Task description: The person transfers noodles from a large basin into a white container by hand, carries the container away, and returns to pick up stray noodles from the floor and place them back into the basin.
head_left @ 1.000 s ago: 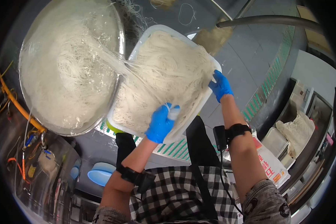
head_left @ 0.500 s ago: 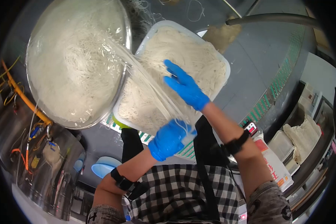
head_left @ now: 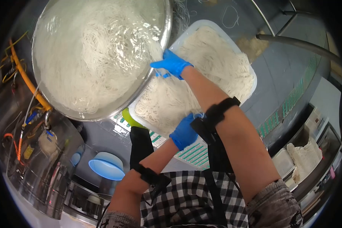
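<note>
Mid-transfer, I'd say: right hand (head_left: 172, 63) is pinching wet noodles (head_left: 98, 57) at the metal basin's (head_left: 140, 89) 3 o'clock rim, left hand (head_left: 184, 133) gripping the white tray's (head_left: 250, 89) near edge. Next move probably needs a firm, clean pull.

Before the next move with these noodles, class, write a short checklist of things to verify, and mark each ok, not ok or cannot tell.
1. Left hand supports the white tray at its near edge: ok.
2. Right hand reaches the noodles at the metal basin rim: ok.
3. Right hand's grip on strands: cannot tell.
4. Tray overlaps the basin rim: ok.
5. Both hands gloved: ok.
6. All noodles inside tray or basin: not ok; loose strands lie beyond the tray.
</note>
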